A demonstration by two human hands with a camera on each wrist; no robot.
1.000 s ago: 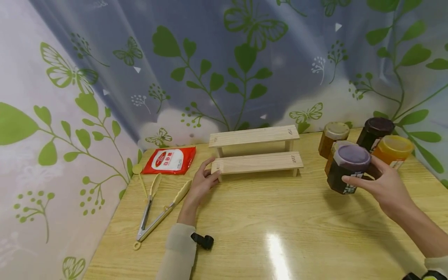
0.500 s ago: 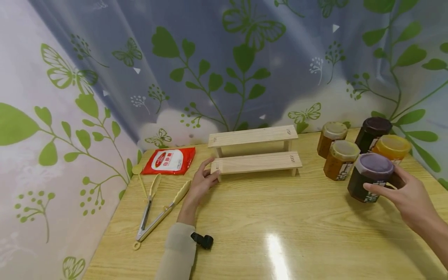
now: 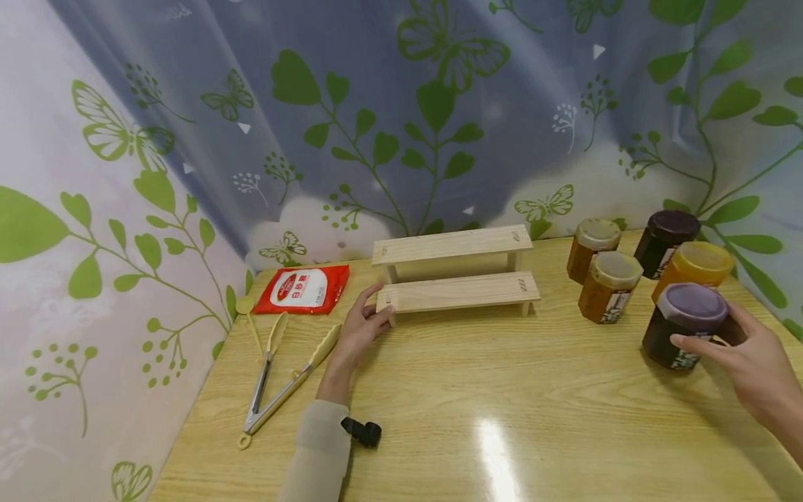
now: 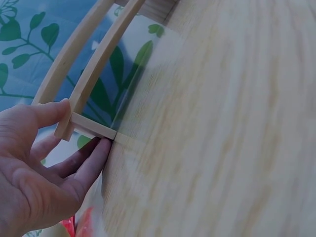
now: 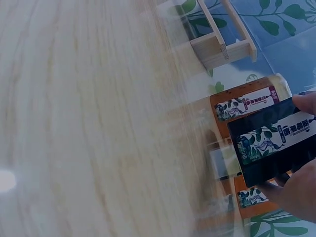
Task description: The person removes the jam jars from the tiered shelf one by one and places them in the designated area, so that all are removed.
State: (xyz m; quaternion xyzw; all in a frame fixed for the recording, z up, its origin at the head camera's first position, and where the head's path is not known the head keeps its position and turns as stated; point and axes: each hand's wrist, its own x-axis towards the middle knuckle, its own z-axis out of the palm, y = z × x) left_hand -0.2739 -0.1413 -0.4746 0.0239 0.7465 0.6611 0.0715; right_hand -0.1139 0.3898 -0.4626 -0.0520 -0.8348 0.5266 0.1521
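Note:
My right hand (image 3: 759, 359) grips a dark jar (image 3: 668, 335) with a purple lid, thumb across its labelled near side and the fingers behind it, mostly hidden. In the right wrist view this jar (image 5: 261, 143) overlaps an orange-brown jar (image 5: 247, 101). At the low front step of a two-step wooden rack (image 3: 461, 291), my left hand (image 3: 360, 331) pinches the left end. The left wrist view has the thumb on the board's top and the fingertips at its leg (image 4: 94, 127).
Two amber jars (image 3: 610, 287) with pale lids, a black-lidded jar (image 3: 665, 244) and a yellow-lidded jar (image 3: 696, 268) stand at the back right. Left of the rack lie a red-and-white packet (image 3: 303, 289), a thin yellow spoon (image 3: 254, 328) and tongs (image 3: 276, 401). A patterned curtain (image 3: 376, 104) hangs behind.
My right hand has carried the purple-lidded jar rightward and toward me, uncovering the front amber jar and now standing before the yellow-lidded one. The left hand has stayed at the rack.

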